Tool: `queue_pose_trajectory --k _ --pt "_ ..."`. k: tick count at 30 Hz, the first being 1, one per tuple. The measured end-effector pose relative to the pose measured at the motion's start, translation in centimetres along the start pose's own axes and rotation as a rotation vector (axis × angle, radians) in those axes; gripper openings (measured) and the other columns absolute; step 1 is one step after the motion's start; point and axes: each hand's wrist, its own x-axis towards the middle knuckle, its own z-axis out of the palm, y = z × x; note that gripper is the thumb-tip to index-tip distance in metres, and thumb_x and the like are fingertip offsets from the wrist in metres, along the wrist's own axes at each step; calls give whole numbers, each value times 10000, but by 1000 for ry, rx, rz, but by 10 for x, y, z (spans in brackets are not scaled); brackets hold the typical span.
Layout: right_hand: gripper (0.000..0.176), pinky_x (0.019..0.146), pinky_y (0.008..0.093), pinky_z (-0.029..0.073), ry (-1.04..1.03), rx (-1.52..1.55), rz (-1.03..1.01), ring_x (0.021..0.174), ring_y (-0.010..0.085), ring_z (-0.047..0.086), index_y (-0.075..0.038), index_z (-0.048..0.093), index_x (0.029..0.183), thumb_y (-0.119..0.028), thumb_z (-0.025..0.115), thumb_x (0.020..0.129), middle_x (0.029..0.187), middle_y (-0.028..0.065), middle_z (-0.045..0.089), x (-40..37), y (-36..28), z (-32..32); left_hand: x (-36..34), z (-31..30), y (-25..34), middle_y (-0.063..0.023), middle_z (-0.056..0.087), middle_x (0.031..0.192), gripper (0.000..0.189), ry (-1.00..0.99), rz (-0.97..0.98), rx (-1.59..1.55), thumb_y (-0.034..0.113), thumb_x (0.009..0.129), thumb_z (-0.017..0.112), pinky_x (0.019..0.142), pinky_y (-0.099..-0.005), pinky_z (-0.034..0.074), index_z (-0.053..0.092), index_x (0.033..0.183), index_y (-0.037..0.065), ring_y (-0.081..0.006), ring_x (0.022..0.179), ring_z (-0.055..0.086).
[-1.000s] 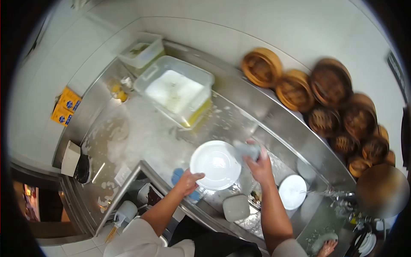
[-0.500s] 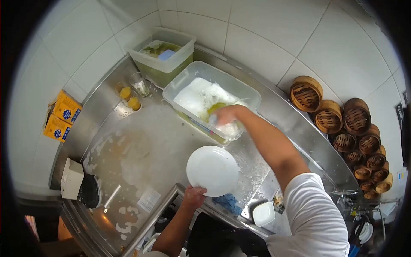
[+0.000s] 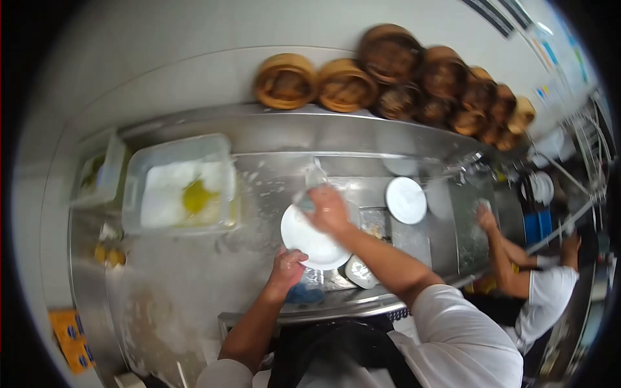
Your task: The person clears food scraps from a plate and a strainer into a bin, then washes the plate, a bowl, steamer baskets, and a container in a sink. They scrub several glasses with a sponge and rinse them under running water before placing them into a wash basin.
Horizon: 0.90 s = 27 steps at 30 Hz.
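A round white plate (image 3: 317,249) is gripped at its near left rim by my left hand (image 3: 285,268). Over the plate's upper part is my right hand (image 3: 328,208), smeared by motion, with its fingers closed on a pale bluish-green sponge (image 3: 304,202). The hand and forearm cover part of the plate's face. Just below the plate, near the counter's front edge, are a small white dish (image 3: 361,271) and a blue cloth (image 3: 303,295).
A plastic tub (image 3: 134,187) of foamy water stands left, beside another tub (image 3: 118,167). Bamboo steamers (image 3: 284,81) line the back ledge. Another white plate (image 3: 406,200) lies right of my arm. A co-worker's hand (image 3: 485,216) is at the sink on the right.
My right hand has left the foamy tub and come over the plate with the sponge. My view has turned right, bringing the co-worker and second plate into sight.
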Motion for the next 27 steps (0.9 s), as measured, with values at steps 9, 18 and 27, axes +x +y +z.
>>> queue_pose_trajectory --k 9,18,27 --pt "253 955 495 481 227 -65 162 1085 373 627 -131 728 1088 -218 701 853 1149 177 677 -6 69 -25 48 19 -39 -163 638 1277 432 -106 -151 92 51 920 585 1113 -493 452 560 1350 15 -324 1229 608" --pt "708 1165 460 390 -178 -261 -590 1447 349 405 -202 625 1366 -185 840 692 1529 109 483 -82 114 -157 89 56 -19 -185 604 1361 620 -191 -400 153 200 873 582 1095 -509 465 469 1445 -12 -358 1218 612" --pt "747 823 381 570 -287 637 539 913 262 725 97 724 1072 -569 855 759 993 201 754 -110 313 -144 136 116 -161 -123 561 1421 732 -126 -191 295 35 801 608 1083 -473 458 428 1509 83 -310 1271 578"
